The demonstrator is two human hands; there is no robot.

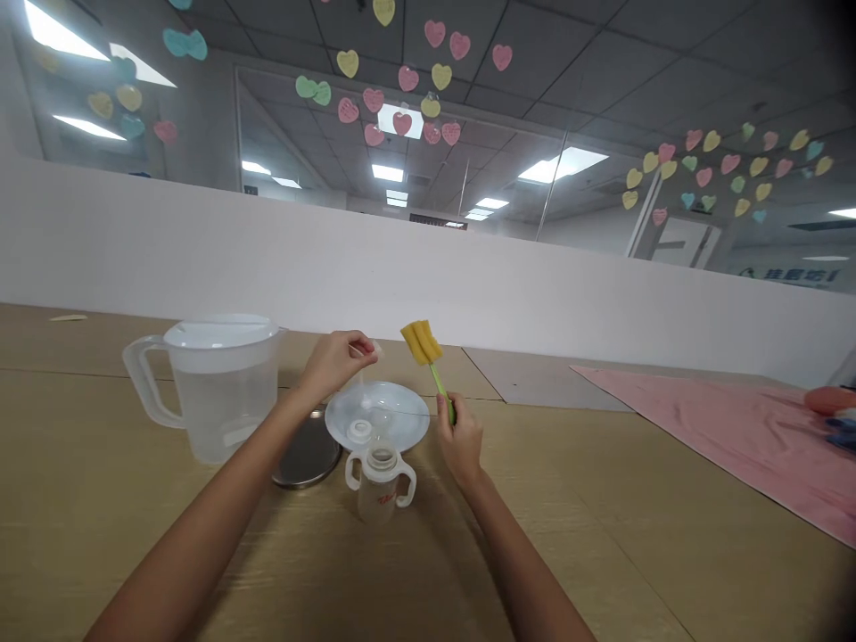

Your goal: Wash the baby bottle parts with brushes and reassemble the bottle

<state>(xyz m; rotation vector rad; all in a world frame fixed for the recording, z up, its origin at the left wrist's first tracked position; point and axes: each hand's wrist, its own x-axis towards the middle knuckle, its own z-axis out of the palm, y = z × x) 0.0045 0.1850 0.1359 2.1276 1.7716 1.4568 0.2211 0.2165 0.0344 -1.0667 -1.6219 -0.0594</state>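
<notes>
My right hand point(460, 439) is wrapped round the green handle of a bottle brush point(422, 342), its yellow sponge head pointing up. My left hand point(339, 361) pinches a small translucent piece point(378, 349) above the plate; a thin pale tube seems to hang below the fingers, but its exact kind is unclear. Between my forearms stands an open baby bottle point(378, 489) with two white handles and red print. Just behind it, a white bottle collar point(359, 432) and a clear cap point(381, 421) rest in or against the white plate point(413, 430).
A lidded translucent pitcher point(224, 392) stands at left, partly behind my left forearm. Beside the plate lies a round dark metal tray point(308, 455). Pink cloth point(742, 437) covers the table's right side, with an orange item point(829, 400) at its edge. A white wall point(415, 276) rises behind.
</notes>
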